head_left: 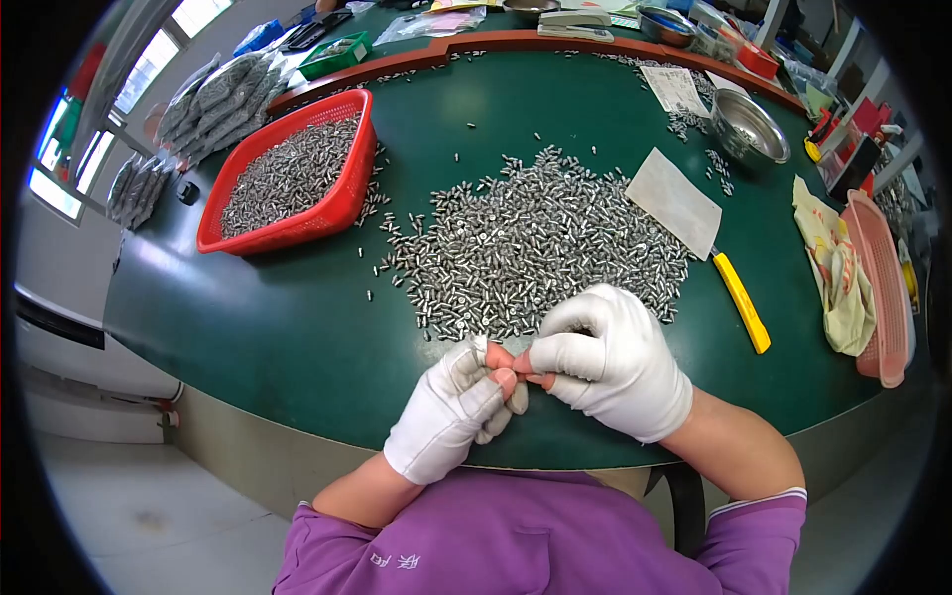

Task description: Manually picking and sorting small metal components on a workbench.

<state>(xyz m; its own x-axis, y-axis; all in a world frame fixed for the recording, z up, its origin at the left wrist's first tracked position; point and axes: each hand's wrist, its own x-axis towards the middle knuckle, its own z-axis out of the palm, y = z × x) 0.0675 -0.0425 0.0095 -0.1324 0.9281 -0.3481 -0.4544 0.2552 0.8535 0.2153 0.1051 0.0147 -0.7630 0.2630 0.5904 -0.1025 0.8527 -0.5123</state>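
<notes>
Close against the near edge of a green table point(268, 327), in a purple shirt point(466, 545). Both elbows out wide, forearms leaning in toward the middle. On both hands, white gloves with bare finger and thumb tips. Left hand point(451, 407) low, tipped up and in, finger and thumb close together. Right hand point(620, 367) a bit higher, back facing up, fingers curled in, tips meeting the left ones. Both narrow at the tips; cannot tell whether pinching anything, with such a tiny spot mostly covered by fingers. Just past the hands, a big pile of small shiny metal pieces point(535, 248), with the right hand over its near edge. Right of the pile, a flat scraper point(679, 203) with a yellow handle. Farther off to the left, a red basket point(342, 210) full of little metal pieces too. Far to the right, a round metal bowl point(756, 121).
</notes>
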